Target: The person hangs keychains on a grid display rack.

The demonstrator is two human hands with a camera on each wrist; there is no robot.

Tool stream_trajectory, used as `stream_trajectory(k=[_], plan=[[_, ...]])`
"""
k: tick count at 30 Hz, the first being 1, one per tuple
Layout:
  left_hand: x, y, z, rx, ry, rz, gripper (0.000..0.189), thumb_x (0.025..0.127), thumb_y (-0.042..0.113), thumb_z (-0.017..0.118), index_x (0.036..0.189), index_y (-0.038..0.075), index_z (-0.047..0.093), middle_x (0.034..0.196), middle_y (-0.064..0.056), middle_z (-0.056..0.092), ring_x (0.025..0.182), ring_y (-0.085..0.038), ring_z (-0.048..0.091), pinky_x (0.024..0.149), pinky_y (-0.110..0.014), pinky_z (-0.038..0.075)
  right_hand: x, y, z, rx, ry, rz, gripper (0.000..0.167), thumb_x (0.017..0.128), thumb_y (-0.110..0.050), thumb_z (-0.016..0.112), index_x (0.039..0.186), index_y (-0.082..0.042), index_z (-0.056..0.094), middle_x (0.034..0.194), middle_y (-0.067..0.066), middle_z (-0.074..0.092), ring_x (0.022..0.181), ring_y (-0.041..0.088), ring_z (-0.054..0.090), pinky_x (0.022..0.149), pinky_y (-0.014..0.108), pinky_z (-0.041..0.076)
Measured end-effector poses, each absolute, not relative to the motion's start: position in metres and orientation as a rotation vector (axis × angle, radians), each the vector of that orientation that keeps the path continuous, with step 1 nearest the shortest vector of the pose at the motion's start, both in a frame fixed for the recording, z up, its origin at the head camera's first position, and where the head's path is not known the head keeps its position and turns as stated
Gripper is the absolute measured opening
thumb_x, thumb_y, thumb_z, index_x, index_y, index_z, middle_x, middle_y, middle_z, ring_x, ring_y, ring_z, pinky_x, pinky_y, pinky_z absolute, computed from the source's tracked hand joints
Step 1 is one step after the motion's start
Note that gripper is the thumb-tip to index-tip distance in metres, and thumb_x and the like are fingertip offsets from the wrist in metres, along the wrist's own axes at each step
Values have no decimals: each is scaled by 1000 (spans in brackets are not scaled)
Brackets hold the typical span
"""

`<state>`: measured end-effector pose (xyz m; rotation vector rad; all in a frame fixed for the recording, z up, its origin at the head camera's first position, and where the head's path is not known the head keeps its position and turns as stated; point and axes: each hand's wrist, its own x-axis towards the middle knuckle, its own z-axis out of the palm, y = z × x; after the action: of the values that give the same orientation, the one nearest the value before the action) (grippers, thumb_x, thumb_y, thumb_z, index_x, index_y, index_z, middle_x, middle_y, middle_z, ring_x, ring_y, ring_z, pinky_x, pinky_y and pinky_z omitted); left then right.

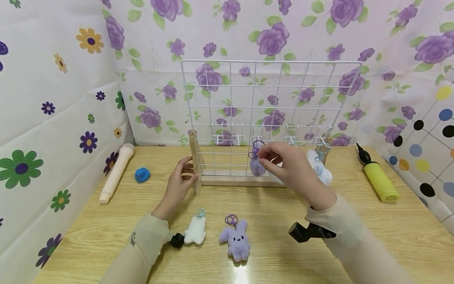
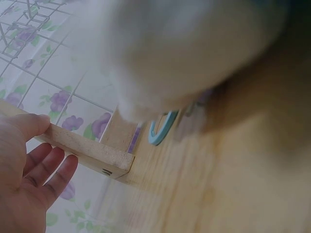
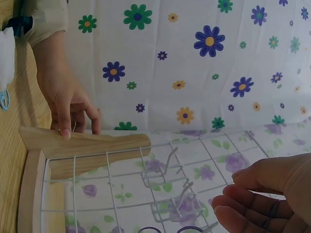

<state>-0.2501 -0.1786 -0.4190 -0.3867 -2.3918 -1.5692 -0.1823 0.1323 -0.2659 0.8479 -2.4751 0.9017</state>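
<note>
My left hand [image 1: 178, 184] grips the wooden side post [image 1: 195, 161] of a white wire grid rack [image 1: 230, 106], thumb on one side and fingers on the other. Beside a purple plush keychain [image 1: 257, 166] hanging by its purple rings from a grid hook is my right hand [image 1: 294, 167]. Its fingers are loosely bent; in the right wrist view nothing shows between thumb and fingertips [image 3: 224, 211]. White plush keychains [image 1: 322, 173] hang at the rack's right, partly hidden by that hand. On the table lie a white plush keychain [image 1: 196, 230] and a purple bunny keychain [image 1: 239, 241].
White hooks [image 1: 227, 139] hang on the grid's left part. A pale tube [image 1: 117, 173] and a blue rubber duck [image 1: 142, 174] lie on the left. A yellow hand pump [image 1: 381, 181] lies at the right. Patterned cloth [image 1: 149, 47] surrounds the wooden table [image 1: 276, 252].
</note>
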Motion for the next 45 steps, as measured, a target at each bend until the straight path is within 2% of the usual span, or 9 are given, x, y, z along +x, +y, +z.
stream_trajectory(k=[5, 15, 26, 31, 35, 39, 45], plan=[[-251, -179, -420, -404, -2387, -1562, 57, 92, 6, 63, 143, 6, 37, 123, -22, 54, 109, -34, 56, 89, -43, 51, -179, 129, -277, 888, -2504, 941, 7, 89, -6, 68, 95, -8, 68, 88, 2, 69, 79, 11, 65, 67, 24, 56], [-252, -178, -421, -412, -2388, -1537, 56, 92, 5, 63, 142, 7, 38, 120, -21, 56, 107, -32, 57, 85, -35, 53, -174, 121, -302, 922, -2578, 1003, 7, 90, -8, 66, 97, -10, 67, 90, 0, 67, 80, 9, 64, 68, 22, 55], [-251, -178, -421, -403, -2390, -1536, 57, 91, 4, 64, 142, 8, 38, 121, -20, 56, 107, -32, 58, 85, -37, 53, -175, 110, -333, 1044, -2635, 1025, 8, 89, -9, 67, 97, -9, 67, 88, 1, 67, 76, 7, 62, 65, 20, 53], [-249, -179, -421, -386, -2394, -1560, 57, 91, 4, 64, 142, 9, 38, 121, -20, 56, 108, -32, 58, 88, -41, 52, -175, 104, -346, 1085, -2679, 1035, 8, 89, -10, 68, 96, -8, 67, 90, 3, 67, 78, 8, 63, 66, 25, 55], [-249, -179, -422, -374, -2400, -1560, 57, 91, 5, 64, 142, 9, 38, 121, -19, 56, 108, -31, 57, 87, -37, 52, -176, 101, -355, 1093, -2713, 1047, 8, 89, -11, 68, 96, -9, 66, 91, 4, 67, 79, 8, 62, 68, 28, 56], [-249, -179, -422, -385, -2397, -1543, 56, 92, 6, 63, 142, 9, 39, 122, -19, 56, 107, -31, 57, 85, -34, 52, -176, 99, -362, 1108, -2726, 1059, 9, 88, -10, 69, 96, -9, 66, 91, 7, 67, 78, 8, 62, 67, 24, 55], [-248, -179, -420, -409, -2387, -1531, 55, 93, 5, 62, 142, 8, 38, 122, -20, 55, 108, -31, 56, 85, -39, 52, -178, 93, -377, 1125, -2783, 1017, 13, 86, -9, 70, 98, -4, 67, 92, 8, 68, 77, 10, 63, 66, 22, 55]])
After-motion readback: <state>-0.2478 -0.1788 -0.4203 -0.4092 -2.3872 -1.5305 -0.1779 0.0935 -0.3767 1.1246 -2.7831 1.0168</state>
